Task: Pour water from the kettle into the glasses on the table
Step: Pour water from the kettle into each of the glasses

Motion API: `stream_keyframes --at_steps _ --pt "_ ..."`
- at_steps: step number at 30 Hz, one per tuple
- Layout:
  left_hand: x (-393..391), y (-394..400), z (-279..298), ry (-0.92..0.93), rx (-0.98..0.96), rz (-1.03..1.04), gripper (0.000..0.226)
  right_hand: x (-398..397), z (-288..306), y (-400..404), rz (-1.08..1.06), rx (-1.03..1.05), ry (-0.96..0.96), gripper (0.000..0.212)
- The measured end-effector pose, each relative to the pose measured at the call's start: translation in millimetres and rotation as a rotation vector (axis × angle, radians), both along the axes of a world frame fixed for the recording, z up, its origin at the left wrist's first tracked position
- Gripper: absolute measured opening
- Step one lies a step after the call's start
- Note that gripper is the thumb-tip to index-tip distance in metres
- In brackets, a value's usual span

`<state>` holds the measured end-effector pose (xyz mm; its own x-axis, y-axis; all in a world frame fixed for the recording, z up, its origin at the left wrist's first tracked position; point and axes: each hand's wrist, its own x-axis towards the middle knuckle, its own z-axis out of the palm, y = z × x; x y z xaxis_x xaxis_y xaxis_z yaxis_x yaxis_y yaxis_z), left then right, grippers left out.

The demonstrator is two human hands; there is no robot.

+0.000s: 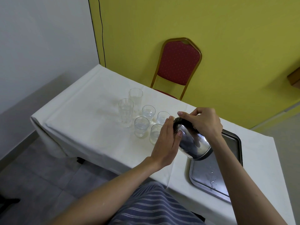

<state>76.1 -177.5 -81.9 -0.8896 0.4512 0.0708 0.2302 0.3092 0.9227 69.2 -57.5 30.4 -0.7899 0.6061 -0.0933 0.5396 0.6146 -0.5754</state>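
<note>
Steel kettle (193, 142), mirror-polished, dark band at base, tipped spout-first toward glasses, right of frame centre, held above white tablecloth (90, 127) at edge of metal tray (209, 177). Dark marking on kettle side, unreadable. Right hand (203, 122) wrapped round kettle top, fingers closed on it. Left hand (165, 143) flat against kettle side, fingers straight. Four short glasses (141, 126), two tall glasses (126, 112) clustered left of spout. Red chair (177, 62) in upper centre.

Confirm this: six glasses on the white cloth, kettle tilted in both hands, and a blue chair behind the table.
Wrong on one point: the chair is red, as the head view shows. Six glasses and the kettle tilted in both hands stand.
</note>
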Motion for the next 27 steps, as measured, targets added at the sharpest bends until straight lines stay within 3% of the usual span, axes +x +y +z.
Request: stream_keyframes --at_steps 17,27 --pt "3 1 0 0.006 0.006 -0.018 0.059 4 -4 3 0.007 0.002 0.026 0.054" --pt "8 5 3 0.089 -0.049 -0.048 0.060 18 -27 24 -0.049 -0.144 0.143 0.057"
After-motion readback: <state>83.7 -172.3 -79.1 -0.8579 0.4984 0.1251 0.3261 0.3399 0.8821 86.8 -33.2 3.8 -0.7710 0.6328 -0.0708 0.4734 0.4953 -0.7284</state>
